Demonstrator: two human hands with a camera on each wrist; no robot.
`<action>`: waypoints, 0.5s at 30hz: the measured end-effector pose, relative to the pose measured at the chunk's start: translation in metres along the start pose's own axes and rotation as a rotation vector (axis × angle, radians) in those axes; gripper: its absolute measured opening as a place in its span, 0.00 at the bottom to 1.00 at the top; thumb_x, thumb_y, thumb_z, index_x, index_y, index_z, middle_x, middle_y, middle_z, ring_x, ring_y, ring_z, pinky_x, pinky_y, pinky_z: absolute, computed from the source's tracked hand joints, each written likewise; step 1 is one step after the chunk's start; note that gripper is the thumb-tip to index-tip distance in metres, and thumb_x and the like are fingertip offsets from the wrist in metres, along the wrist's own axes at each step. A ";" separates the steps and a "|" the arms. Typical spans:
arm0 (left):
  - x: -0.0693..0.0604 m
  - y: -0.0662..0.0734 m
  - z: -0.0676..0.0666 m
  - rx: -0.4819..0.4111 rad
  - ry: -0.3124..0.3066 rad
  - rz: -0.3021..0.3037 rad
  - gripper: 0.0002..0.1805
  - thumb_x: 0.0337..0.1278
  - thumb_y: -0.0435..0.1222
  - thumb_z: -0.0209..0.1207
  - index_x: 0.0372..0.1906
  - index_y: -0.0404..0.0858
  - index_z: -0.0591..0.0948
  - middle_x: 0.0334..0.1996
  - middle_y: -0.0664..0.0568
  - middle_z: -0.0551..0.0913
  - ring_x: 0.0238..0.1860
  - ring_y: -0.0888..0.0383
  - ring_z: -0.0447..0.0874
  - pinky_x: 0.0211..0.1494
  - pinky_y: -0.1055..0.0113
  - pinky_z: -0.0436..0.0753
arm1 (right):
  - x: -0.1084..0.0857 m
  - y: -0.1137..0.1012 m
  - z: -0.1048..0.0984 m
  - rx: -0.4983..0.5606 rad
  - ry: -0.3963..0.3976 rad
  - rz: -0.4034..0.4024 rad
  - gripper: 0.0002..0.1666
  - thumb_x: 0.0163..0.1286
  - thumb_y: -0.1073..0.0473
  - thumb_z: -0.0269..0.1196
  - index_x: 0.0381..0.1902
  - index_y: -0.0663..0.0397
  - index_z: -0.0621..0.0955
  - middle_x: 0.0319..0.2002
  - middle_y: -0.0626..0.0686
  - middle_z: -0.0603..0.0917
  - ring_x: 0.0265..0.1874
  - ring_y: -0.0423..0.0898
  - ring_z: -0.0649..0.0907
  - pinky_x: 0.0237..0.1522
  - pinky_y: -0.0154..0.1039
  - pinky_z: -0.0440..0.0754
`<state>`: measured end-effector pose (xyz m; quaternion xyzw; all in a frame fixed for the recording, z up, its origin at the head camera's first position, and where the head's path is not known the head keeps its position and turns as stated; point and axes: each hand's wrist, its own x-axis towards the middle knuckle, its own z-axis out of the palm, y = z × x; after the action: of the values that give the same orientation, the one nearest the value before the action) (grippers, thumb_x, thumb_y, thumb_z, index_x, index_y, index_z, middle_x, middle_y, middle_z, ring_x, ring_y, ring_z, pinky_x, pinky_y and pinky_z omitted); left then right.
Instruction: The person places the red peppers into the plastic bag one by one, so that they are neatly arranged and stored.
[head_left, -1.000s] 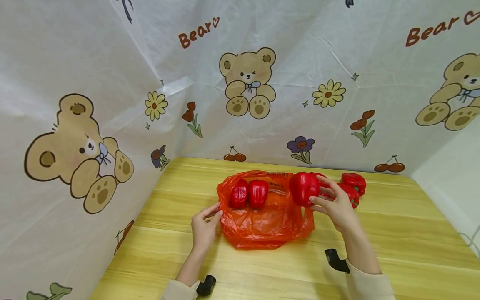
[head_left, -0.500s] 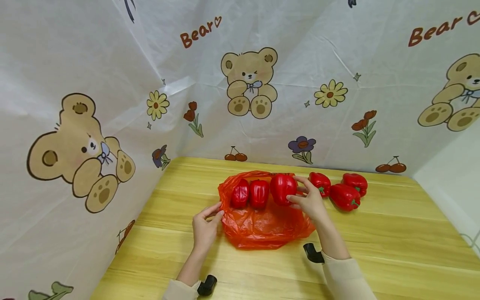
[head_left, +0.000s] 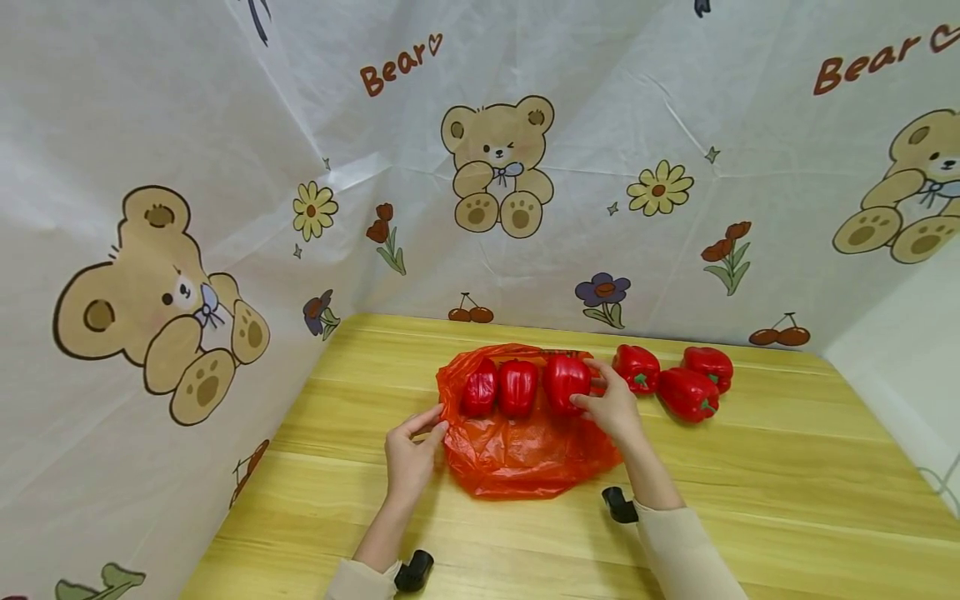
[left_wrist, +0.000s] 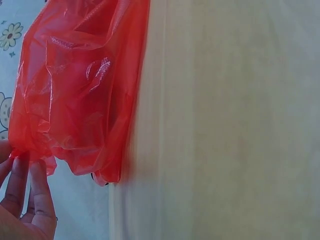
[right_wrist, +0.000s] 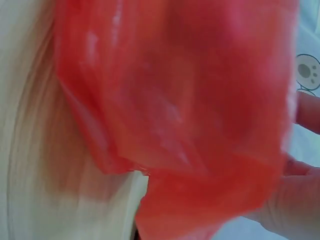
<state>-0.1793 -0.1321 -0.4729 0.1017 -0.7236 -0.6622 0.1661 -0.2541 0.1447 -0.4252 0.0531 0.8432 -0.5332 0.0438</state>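
- Bear-printed sheeting (head_left: 585, 125) is hanging behind the wooden table (head_left: 787, 450) at twelve o'clock.
- On the table, a thin red plastic bag (head_left: 517, 458) is lying with its mouth spread.
- At the bag's half past eight, the left hand (head_left: 410, 458) is pinching its edge between thumb and fingers.
- At its three o'clock, the right hand (head_left: 617, 408) is gripping a red bell pepper (head_left: 566, 383) within the mouth; whether this pepper is resting on the plastic, one cannot tell.
- Two more red peppers (head_left: 517, 387) are sitting inside, towards ten and eleven o'clock.
- Three loose peppers (head_left: 687, 394) are lying outside, between two and three o'clock.
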 end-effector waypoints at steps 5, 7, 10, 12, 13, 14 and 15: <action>0.000 0.000 -0.001 -0.012 0.000 0.002 0.14 0.55 0.26 0.65 0.49 0.31 0.86 0.43 0.38 0.87 0.40 0.56 0.82 0.33 0.78 0.79 | 0.004 0.005 0.006 -0.085 0.022 -0.023 0.39 0.62 0.70 0.65 0.71 0.55 0.66 0.61 0.72 0.73 0.52 0.65 0.79 0.36 0.43 0.87; -0.001 0.001 -0.001 -0.023 0.002 -0.002 0.14 0.55 0.26 0.65 0.49 0.31 0.86 0.43 0.38 0.87 0.40 0.58 0.82 0.33 0.79 0.79 | 0.005 0.006 0.009 -0.119 0.031 -0.031 0.39 0.62 0.70 0.65 0.70 0.55 0.66 0.60 0.72 0.74 0.50 0.65 0.79 0.34 0.42 0.86; -0.001 0.001 -0.001 -0.030 0.004 -0.003 0.14 0.55 0.26 0.66 0.48 0.31 0.86 0.43 0.38 0.87 0.39 0.60 0.82 0.33 0.79 0.79 | 0.006 0.008 0.012 -0.169 0.046 -0.045 0.39 0.61 0.70 0.66 0.70 0.55 0.67 0.60 0.72 0.74 0.52 0.66 0.78 0.36 0.44 0.86; -0.001 0.001 -0.001 -0.030 0.004 0.002 0.14 0.55 0.26 0.66 0.48 0.31 0.86 0.43 0.38 0.87 0.38 0.60 0.82 0.33 0.79 0.79 | 0.007 0.008 0.015 -0.194 0.057 -0.055 0.39 0.61 0.70 0.66 0.69 0.56 0.67 0.60 0.72 0.74 0.54 0.66 0.77 0.40 0.48 0.86; -0.001 0.001 -0.001 -0.030 0.005 0.003 0.14 0.55 0.26 0.65 0.48 0.31 0.86 0.43 0.38 0.87 0.39 0.60 0.82 0.33 0.79 0.79 | 0.007 0.008 0.016 -0.205 0.063 -0.058 0.39 0.61 0.70 0.66 0.69 0.56 0.67 0.60 0.72 0.75 0.55 0.66 0.76 0.43 0.51 0.85; -0.001 0.001 -0.001 -0.028 0.004 0.004 0.14 0.55 0.26 0.65 0.48 0.31 0.86 0.43 0.38 0.87 0.39 0.59 0.82 0.33 0.79 0.79 | 0.007 0.008 0.017 -0.212 0.067 -0.062 0.39 0.61 0.70 0.66 0.69 0.57 0.67 0.60 0.72 0.74 0.56 0.67 0.76 0.46 0.53 0.84; -0.001 0.001 -0.001 -0.025 0.003 0.004 0.14 0.55 0.26 0.65 0.48 0.31 0.86 0.43 0.38 0.87 0.39 0.58 0.82 0.33 0.79 0.79 | 0.008 0.008 0.017 -0.216 0.070 -0.063 0.39 0.61 0.70 0.66 0.69 0.57 0.67 0.60 0.72 0.75 0.57 0.67 0.75 0.48 0.55 0.83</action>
<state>-0.1778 -0.1327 -0.4718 0.0991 -0.7151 -0.6708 0.1697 -0.2602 0.1329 -0.4410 0.0401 0.8980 -0.4382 0.0027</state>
